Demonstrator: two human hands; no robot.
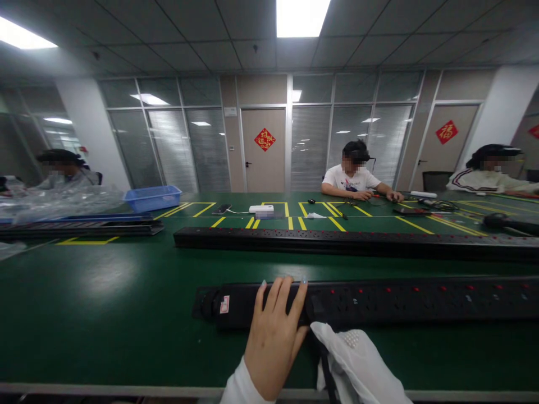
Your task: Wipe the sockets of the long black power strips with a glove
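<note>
A long black power strip (404,303) with a row of sockets and red switches lies across the green table, a small white label near its left end. My left hand (275,325), bare and in a white sleeve, rests on the strip with its fingers spread. Beside it my right hand (357,359), in a white glove, is at the strip's near edge. Its fingers are wrapped round a black cable (326,367) that runs down toward the table's front edge. A black plug or block sits on the strip just above the glove.
Behind it lies another long black strip (337,240). Black rails (84,226), plastic bags (76,199) and a blue basket (154,199) are at the left. A white device (261,209) stands further back. Several people sit around the table.
</note>
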